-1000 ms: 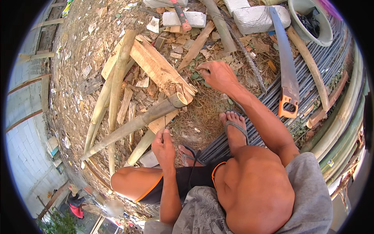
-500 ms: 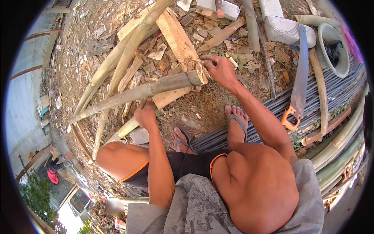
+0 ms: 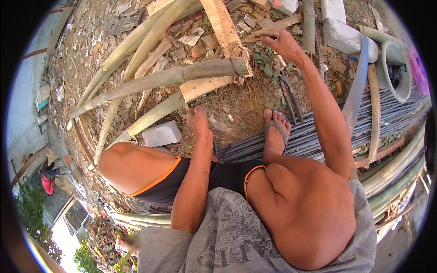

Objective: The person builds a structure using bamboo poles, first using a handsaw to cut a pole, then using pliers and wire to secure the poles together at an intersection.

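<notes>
My right hand [image 3: 284,45] reaches out at the upper right, fingers extended just above a flat strip of wood [image 3: 284,22]; I see nothing in it. My left hand [image 3: 198,123] is curled closed below the crossing pieces; whether it holds anything is hidden. Between and beyond my hands, a bamboo pole [image 3: 177,75] lies across wooden boards. Its thick right end rests over an upright-running board [image 3: 223,27], and a shorter board [image 3: 205,88] shows under it. A pair of pincers [image 3: 287,93] lies on the ground below my right hand, beside my foot.
Several more bamboo poles [image 3: 132,54] lie at the left. A pale block [image 3: 162,133] rests near my left knee. On the right are a handsaw [image 3: 357,86], a bucket [image 3: 405,88], a white block [image 3: 348,38] and a bundle of dark metal rods [image 3: 337,134]. Wood scraps litter the ground.
My right hand has left the pole's end and moved up and right. My left hand has drawn back right from beneath the pole. The pincers and the pale block now show more fully.
</notes>
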Tool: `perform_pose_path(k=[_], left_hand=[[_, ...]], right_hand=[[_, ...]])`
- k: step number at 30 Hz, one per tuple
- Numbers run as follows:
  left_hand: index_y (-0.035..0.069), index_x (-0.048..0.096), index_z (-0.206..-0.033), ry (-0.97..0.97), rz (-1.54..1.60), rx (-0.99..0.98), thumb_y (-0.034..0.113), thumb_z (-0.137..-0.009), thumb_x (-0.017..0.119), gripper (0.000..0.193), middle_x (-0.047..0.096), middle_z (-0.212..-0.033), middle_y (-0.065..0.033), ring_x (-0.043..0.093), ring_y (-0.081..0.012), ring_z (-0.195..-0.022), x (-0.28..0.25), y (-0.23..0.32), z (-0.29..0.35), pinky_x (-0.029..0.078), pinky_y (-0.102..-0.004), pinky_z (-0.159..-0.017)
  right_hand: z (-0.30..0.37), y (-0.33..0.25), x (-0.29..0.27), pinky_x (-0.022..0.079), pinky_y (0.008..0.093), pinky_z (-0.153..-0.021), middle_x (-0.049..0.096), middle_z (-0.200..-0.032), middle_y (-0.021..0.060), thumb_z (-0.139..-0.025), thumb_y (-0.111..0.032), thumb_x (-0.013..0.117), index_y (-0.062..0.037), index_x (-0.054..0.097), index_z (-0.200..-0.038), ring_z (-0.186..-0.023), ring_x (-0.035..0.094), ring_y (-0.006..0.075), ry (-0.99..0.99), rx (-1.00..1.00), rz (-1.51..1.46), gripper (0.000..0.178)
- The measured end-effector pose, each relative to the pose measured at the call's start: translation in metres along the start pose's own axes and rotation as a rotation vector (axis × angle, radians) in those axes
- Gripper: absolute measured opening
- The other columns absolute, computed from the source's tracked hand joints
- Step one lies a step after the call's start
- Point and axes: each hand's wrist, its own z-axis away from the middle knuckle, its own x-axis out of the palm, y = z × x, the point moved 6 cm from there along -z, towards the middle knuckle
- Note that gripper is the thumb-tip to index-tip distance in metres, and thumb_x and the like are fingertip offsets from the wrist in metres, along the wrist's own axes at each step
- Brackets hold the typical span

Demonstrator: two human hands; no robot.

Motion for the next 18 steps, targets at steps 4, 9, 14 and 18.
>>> perform_pose_path(k=[4,9,14,18], left_hand=[[-0.006,0.057,-0.146,0.274,0.055,0.142,0.023,-0.094,0.067,0.061,0.061,-0.147,-0.0191,0.056,-0.0299,-0.134,-0.003,-0.019,-0.014,0.04,-0.0386,-0.112],[0.003,0.042,-0.163,0.058,0.428,-0.131,0.027,-0.095,0.064,0.075,0.045,-0.165,-0.017,0.046,-0.0324,-0.15,-0.002,-0.006,-0.014,0.031,-0.0494,-0.126],[0.005,0.026,-0.17,-0.033,0.977,-0.392,0.039,-0.1,0.057,0.083,0.035,-0.174,-0.0133,0.036,-0.0326,-0.16,-0.007,0.007,-0.031,0.027,-0.0567,-0.13],[0.003,0.026,-0.17,-0.058,0.95,-0.472,0.056,-0.1,0.072,0.099,0.036,-0.175,-0.0141,0.035,-0.0319,-0.161,0.009,0.006,-0.045,0.027,-0.0535,-0.131]], right_hand=[[-0.028,-0.026,0.006,0.059,0.041,-0.091,0.083,-0.116,0.012,-0.11,-0.029,0.064,-0.0139,0.08,-0.134,-0.099,0.075,0.0214,-0.065,-0.222,0.122,0.032],[-0.014,-0.015,0.015,0.058,0.0432,-0.082,0.079,-0.088,0.017,-0.105,-0.03,0.068,-0.0173,0.081,-0.133,-0.084,0.077,0.0234,0.126,-0.086,0.057,0.033],[0.041,-0.009,0.029,0.057,0.0371,-0.082,0.082,-0.102,0.0156,-0.103,-0.027,0.066,-0.0096,0.081,-0.129,-0.087,0.074,0.0205,0.475,0.183,-0.203,0.034],[0.059,0.01,0.022,0.057,0.0362,-0.083,0.082,-0.111,0.0163,-0.103,-0.026,0.067,-0.0078,0.081,-0.127,-0.09,0.073,0.019,0.582,0.155,-0.298,0.033]])
